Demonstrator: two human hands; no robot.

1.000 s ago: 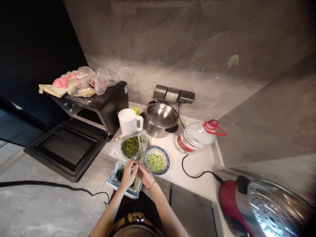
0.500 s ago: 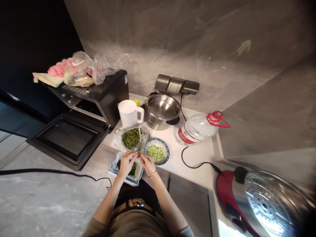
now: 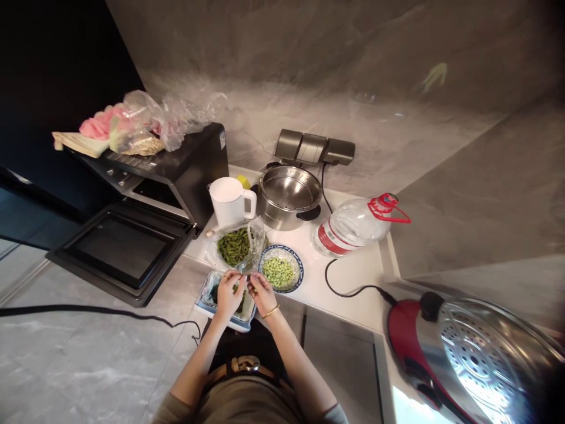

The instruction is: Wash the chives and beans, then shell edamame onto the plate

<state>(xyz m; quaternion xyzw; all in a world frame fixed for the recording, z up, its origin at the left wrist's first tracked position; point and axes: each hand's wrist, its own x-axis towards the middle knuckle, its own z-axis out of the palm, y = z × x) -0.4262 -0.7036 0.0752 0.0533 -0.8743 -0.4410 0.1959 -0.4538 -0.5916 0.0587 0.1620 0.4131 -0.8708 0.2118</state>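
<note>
Over a lined blue-and-white bin (image 3: 204,307), my left hand (image 3: 230,291) and my right hand (image 3: 263,292) meet fingertip to fingertip. Both are closed in a pinch on what looks like a green edamame pod (image 3: 248,277), mostly hidden by the fingers. Dark green empty pods lie in the bin beneath. Just beyond my left hand, a clear plastic bag (image 3: 257,242) holds many whole edamame pods (image 3: 233,246). To the right of it, close to my right hand, a blue-rimmed plate (image 3: 300,272) carries pale green shelled beans (image 3: 279,272).
Behind stand a white jug (image 3: 227,203) and a steel pot (image 3: 286,197). A large red-capped water bottle (image 3: 353,227) is at right, near a red-and-steel cooker (image 3: 408,333) with a cord. At left, an oven's door (image 3: 119,247) hangs open; plastic bags (image 3: 145,121) lie on top.
My fingers have shifted slightly around the pod, and less green shows between them. The view has tilted a little; the things on the counter stay put.
</note>
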